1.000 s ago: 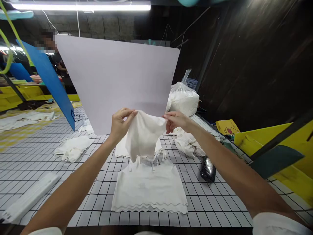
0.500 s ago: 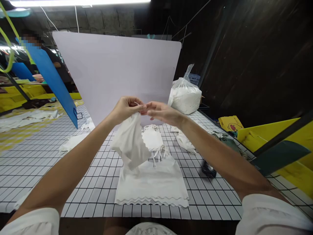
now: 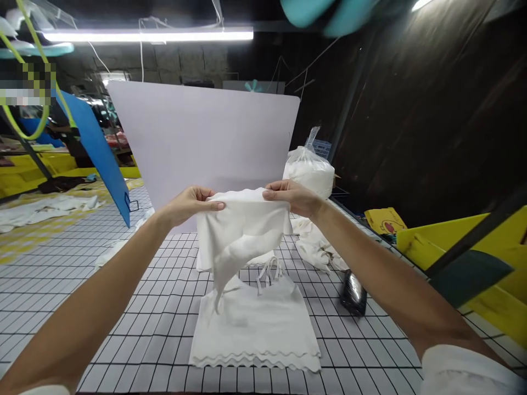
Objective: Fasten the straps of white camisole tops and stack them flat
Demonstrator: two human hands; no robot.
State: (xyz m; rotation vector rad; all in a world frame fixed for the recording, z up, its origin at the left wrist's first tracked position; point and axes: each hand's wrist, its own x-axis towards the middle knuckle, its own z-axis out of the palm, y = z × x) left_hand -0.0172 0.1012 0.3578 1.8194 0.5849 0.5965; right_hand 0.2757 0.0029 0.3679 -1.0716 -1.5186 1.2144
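A small white garment (image 3: 242,230) hangs in the air, stretched by its top edge between my two hands. My left hand (image 3: 190,203) pinches its left corner and my right hand (image 3: 290,196) pinches its right corner, both closed on the cloth. Its lower part droops in a twisted fold. Directly below, a stack of flat white strappy tops (image 3: 255,326) with scalloped hems lies on the black-gridded white table (image 3: 123,307).
A large pale board (image 3: 206,137) stands upright behind the hands. A clear bag of white cloth (image 3: 308,173) sits at the back right, loose white garments (image 3: 315,247) lie beside it, and a dark shiny object (image 3: 353,293) lies right of the stack. A blue panel (image 3: 101,153) leans at left.
My hands, close together at the garment's top half a second ago, have moved apart and spread its top edge wide. The view has tilted slightly upward.
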